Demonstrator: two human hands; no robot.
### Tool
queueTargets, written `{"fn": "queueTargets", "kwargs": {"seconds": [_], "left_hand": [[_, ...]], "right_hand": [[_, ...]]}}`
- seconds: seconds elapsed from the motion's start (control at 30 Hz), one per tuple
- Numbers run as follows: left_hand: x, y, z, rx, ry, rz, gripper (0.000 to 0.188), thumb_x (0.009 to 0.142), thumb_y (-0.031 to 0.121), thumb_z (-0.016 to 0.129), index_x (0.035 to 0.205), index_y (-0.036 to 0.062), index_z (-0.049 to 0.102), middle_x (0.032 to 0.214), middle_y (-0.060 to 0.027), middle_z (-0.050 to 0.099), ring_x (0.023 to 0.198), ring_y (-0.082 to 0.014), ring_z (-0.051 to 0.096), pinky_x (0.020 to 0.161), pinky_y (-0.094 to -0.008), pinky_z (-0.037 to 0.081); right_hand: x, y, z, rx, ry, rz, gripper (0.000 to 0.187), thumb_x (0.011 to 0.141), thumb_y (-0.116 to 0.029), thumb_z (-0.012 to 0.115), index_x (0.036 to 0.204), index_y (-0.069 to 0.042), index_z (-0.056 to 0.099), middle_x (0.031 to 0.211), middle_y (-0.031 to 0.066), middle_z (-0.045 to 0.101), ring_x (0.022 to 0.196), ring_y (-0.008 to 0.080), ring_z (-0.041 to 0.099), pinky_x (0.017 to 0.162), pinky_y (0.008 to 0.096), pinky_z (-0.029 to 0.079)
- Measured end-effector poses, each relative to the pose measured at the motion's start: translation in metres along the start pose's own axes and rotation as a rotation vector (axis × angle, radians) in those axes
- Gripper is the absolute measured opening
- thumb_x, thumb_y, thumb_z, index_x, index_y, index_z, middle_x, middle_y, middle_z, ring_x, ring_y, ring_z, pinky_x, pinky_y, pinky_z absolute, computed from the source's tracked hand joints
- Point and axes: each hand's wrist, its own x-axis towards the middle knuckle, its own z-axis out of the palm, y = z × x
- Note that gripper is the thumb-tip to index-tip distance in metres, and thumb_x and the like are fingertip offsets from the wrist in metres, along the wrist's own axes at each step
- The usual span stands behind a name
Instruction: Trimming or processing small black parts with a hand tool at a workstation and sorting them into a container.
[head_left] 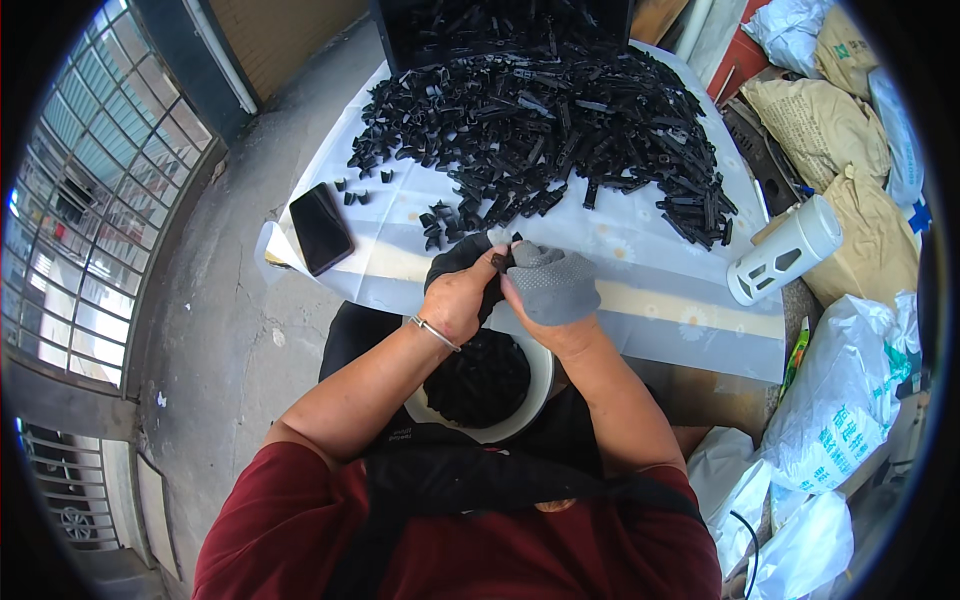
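Both my hands meet over the near edge of the table (650,330), fingers pinched together around a small black plastic part (501,262). My left hand (460,295), with black and pale glove material showing about its fingers, grips the part from the left. From the right comes my right hand (552,285) in a grey dotted glove, its fingers closed on the same part. Just below, a white bowl (543,385) full of black plastic pieces (480,380) rests at my lap. A large heap of similar black parts (540,120) spreads over the table beyond my hands.
A black phone (321,229) lies at the table's left. Behind the heap stands a black box (500,35). A white cylindrical container with cutouts (785,250) lies tilted at the right edge. White sacks (835,410) and brown sacks (820,130) crowd the right side. Barred metalwork (90,190) is at left.
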Motion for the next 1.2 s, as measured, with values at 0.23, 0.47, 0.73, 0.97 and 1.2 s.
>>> {"fn": "queueTargets", "kwargs": {"seconds": [0.23,0.47,0.73,0.97,1.2], "left_hand": [[0.016,0.008,-0.027,0.618,-0.206,0.105,0.043,0.090,0.046,0.044,0.101,0.0092,0.063,0.081,-0.0034,0.059,0.067,-0.0104,0.049,0.060,-0.0262,0.043],[0.024,0.013,-0.032,0.097,-0.026,-0.077,0.037,0.088,0.035,0.054,0.096,-0.0002,0.059,0.087,-0.0053,0.062,0.075,-0.0139,0.056,0.065,-0.0258,0.046],[0.009,0.030,-0.036,0.307,-0.098,-0.045,0.034,0.091,0.035,0.047,0.080,0.0051,0.059,0.067,-0.0015,0.057,0.057,-0.0104,0.050,0.051,-0.0245,0.040],[-0.002,0.025,-0.029,0.730,0.004,0.333,0.042,0.092,0.038,0.043,0.081,0.0001,0.058,0.061,-0.0018,0.052,0.057,-0.0107,0.045,0.053,-0.0290,0.039],[-0.010,0.032,-0.023,0.956,-0.101,0.363,0.040,0.094,0.032,0.039,0.080,-0.0005,0.058,0.062,-0.0124,0.056,0.057,-0.0251,0.052,0.056,-0.0355,0.042]], "right_hand": [[-0.001,0.002,0.015,0.646,0.101,0.148,0.027,0.081,-0.015,0.063,0.101,0.001,0.056,0.084,0.0121,0.061,0.077,0.0241,0.059,0.072,0.0351,0.046],[-0.001,0.007,-0.014,0.347,-0.201,0.228,0.025,0.083,-0.015,0.058,0.103,0.000,0.055,0.080,0.0141,0.059,0.077,0.0274,0.058,0.069,0.0348,0.045],[0.011,0.008,-0.006,0.432,-0.116,0.224,0.018,0.083,-0.015,0.058,0.096,-0.002,0.060,0.078,0.0122,0.060,0.069,0.0296,0.056,0.063,0.0386,0.043],[-0.002,-0.006,-0.013,0.335,0.029,0.013,0.014,0.080,-0.019,0.061,0.082,-0.004,0.062,0.074,0.0090,0.061,0.066,0.0280,0.056,0.060,0.0386,0.043],[-0.005,-0.014,-0.016,0.108,-0.043,-0.023,0.014,0.077,-0.019,0.063,0.085,-0.007,0.064,0.078,0.0092,0.062,0.069,0.0283,0.058,0.062,0.0378,0.045]]}}
